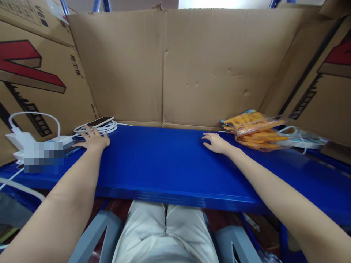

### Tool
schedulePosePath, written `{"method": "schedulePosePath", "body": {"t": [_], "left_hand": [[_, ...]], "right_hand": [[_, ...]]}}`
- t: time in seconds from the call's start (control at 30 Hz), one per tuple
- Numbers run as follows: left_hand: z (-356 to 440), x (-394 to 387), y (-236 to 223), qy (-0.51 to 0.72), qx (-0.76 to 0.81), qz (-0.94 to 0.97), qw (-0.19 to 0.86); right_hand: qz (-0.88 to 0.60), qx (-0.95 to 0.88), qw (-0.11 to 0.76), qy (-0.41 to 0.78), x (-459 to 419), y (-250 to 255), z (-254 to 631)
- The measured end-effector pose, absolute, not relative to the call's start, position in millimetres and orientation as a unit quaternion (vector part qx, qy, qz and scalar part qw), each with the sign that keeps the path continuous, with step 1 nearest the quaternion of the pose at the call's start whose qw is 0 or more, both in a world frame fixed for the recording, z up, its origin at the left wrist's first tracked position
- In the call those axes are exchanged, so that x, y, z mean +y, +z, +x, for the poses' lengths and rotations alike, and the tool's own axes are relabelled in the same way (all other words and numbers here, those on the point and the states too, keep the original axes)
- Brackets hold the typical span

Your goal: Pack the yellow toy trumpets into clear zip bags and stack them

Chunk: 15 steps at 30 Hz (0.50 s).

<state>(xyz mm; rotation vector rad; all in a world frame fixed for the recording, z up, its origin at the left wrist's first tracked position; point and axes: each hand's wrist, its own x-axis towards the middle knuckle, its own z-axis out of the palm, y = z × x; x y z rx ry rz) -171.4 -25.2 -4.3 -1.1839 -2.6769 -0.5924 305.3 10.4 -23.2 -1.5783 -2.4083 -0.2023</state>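
My left hand (pixel 94 140) is open with its fingers spread, at the left part of the blue tabletop (pixel 164 160). It lies just in front of a coiled white cable (pixel 108 127), and its fingertips reach toward a dark flat object (pixel 73 146). Whether they touch it I cannot tell. On the right, my right hand (pixel 215 143) rests low over the blue surface, fingers loosely stretched and apart, holding nothing. Close beyond it sits a clear plastic bag of orange, carrot-like pieces (pixel 255 129).
Cardboard walls (pixel 208 69) enclose the back and sides. White adapters (pixel 26 140) with cables stand at the left. A white power strip (pixel 307 140) lies behind the bag at right. Grey chair armrests (pixel 100 230) flank my legs below the table edge.
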Motion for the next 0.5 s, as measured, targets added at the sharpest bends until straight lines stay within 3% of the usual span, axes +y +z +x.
{"method": "schedulePosePath", "body": {"t": [0.27,0.5], "left_hand": [[-134,-5,7,-0.223,-0.799,-0.532,0.171],[-45,24,22,-0.060,-0.666,-0.743,0.032]], "right_hand": [[-0.541,-0.830,0.135,-0.002,16,-26,308],[-0.549,-0.826,0.125,0.013,10,-24,306]]}}
